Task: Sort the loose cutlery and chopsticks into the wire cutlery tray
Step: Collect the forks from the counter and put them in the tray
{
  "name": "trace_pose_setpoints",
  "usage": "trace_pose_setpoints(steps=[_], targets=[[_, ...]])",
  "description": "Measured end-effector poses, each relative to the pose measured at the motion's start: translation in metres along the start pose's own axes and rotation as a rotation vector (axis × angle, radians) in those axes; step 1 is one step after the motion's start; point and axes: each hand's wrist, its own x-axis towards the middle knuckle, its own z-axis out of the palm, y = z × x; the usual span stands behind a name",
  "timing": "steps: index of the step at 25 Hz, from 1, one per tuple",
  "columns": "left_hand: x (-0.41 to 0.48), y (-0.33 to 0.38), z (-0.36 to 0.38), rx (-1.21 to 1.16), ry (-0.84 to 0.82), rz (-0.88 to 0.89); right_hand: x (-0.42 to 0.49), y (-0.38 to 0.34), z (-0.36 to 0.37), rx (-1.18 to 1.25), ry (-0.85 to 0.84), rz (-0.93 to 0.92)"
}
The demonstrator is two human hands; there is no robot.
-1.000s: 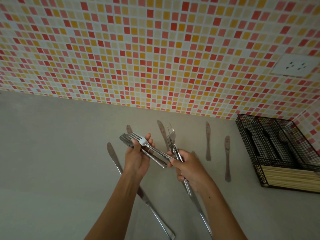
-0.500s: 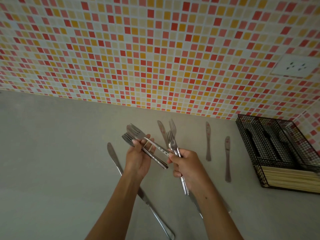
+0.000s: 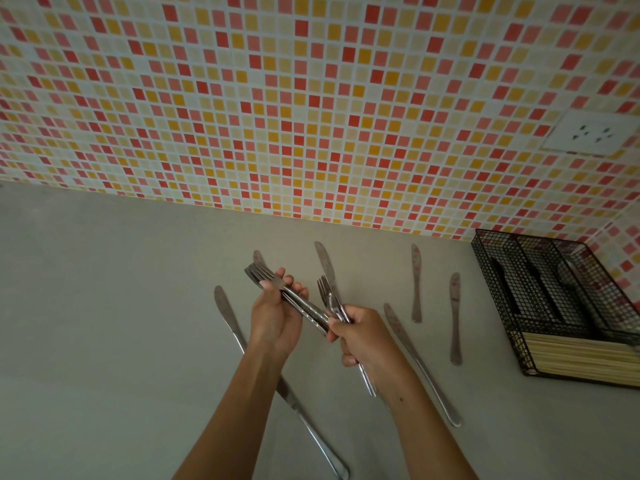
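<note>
One head-worn camera (wide-angle) looks forward and down, close over the counter (image 3: 104, 323), facing the tiled wall (image 3: 311, 98).

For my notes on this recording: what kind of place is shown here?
Probably a home kitchen: a mosaic-tiled wall with a wall socket rises behind a grey countertop, where table knives lie loose near a black wire cutlery tray holding chopsticks.

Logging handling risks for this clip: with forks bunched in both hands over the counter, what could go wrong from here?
The left hand and right hand each grip several forks in bundles that cross; a fork might slip out or tines snag if merged. A dropped fork could scatter the knives lying below, away from the wire tray.
</note>
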Motion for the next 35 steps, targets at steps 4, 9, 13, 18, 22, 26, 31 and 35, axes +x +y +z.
trace_pose_setpoints(steps=[4,9,13,18,22,26,31,35], targets=[[0.004,0.001,-0.004,-0.003,0.016,0.002,0.0,0.0,-0.004,-0.136,0.059,-0.036],[0.006,0.002,-0.008,-0.011,0.061,-0.008,-0.002,-0.008,-0.018,-0.126,0.002,0.017],[0.003,-0.003,-0.007,0.001,0.086,-0.073,-0.014,-0.02,-0.021,-0.227,-0.056,-0.075],[-0.003,-0.008,-0.001,0.049,0.074,-0.13,-0.018,-0.035,-0.019,-0.558,0.098,-0.342],[-0.004,-0.013,0.001,0.104,0.054,-0.146,-0.009,-0.034,-0.005,-0.715,0.271,-0.487],[0.003,-0.016,-0.007,0.103,0.019,-0.166,-0.011,-0.034,0.005,-0.721,0.307,-0.514],[-0.004,-0.015,0.0,0.136,-0.018,-0.22,-0.004,-0.032,0.015,-0.745,0.326,-0.546],[0.001,-0.014,-0.003,0.064,-0.003,-0.188,0.001,-0.029,0.017,-0.708,0.443,-0.614]])
